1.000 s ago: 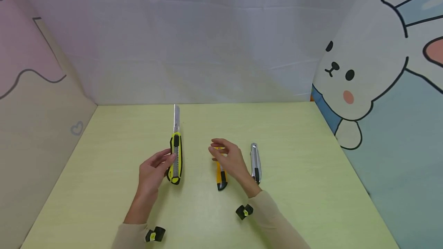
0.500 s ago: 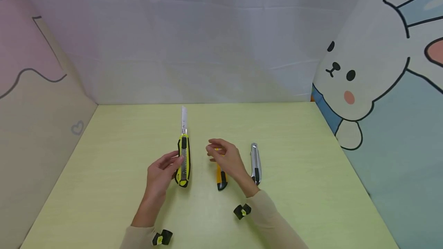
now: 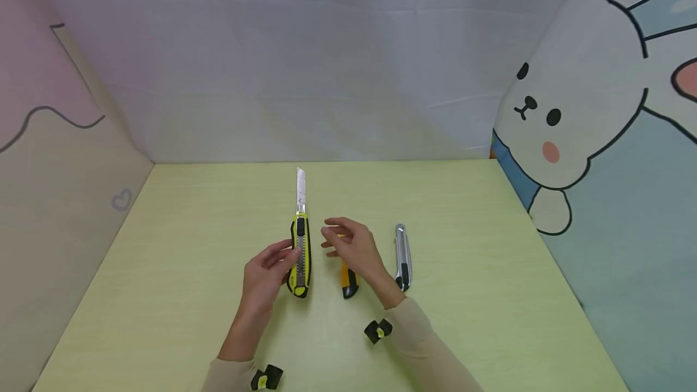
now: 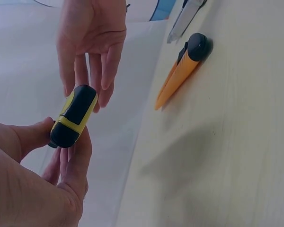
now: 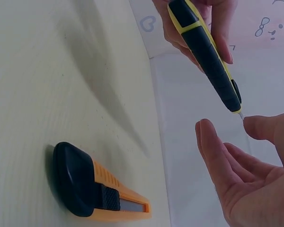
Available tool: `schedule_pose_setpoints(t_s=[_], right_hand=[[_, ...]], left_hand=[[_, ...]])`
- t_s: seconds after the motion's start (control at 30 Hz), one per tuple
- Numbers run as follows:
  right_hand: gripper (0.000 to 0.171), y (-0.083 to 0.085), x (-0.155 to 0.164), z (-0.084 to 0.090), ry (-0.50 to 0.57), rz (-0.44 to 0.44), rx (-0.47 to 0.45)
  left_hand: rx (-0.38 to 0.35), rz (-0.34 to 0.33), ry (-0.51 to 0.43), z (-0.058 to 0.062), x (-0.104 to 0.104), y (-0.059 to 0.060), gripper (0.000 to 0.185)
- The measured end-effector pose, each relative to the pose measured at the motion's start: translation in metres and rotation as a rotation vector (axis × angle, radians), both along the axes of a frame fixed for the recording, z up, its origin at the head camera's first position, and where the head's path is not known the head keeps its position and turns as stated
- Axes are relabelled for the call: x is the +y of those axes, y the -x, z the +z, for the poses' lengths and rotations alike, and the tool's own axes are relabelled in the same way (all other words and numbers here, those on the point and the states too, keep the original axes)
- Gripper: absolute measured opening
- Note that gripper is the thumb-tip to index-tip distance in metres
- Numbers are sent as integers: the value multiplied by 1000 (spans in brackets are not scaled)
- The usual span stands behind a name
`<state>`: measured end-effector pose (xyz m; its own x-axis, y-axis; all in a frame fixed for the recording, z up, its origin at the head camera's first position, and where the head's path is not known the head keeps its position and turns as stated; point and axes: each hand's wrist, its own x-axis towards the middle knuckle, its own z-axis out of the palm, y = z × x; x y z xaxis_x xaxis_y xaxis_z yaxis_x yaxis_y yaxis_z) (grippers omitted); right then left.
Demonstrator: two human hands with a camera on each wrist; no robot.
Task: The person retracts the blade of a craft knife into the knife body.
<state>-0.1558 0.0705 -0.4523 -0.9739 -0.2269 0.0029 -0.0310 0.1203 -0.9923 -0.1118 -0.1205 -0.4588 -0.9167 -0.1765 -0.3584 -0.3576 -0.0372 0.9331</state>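
Up off the table (image 3: 163, 271), yellow-black knife (image 3: 300, 254) pinched in left hand (image 3: 265, 274); right hand (image 3: 354, 250) loose-fingered, seemingly empty, just beside.

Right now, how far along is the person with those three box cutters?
In hand: the left hand holds the yellow-green cutter off the table, blade out; the open right hand reaches toward it. Untouched: the orange cutter and silver cutter lie on the table. Nothing looks finished.

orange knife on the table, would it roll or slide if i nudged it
The orange knife looks flat-sided and lies flat on the table, so it would likely slide, not roll. Its smooth body may be slippery; the ribbed black slider probably offers better hold.
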Motion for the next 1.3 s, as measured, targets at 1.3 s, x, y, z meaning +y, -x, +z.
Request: schedule_pose_setpoints(t_s=[1.3], right_hand=[[33,3,-6,8,-47,-64,-70]], left_hand=[[58,-61,-54,-6,28,-9,43]])
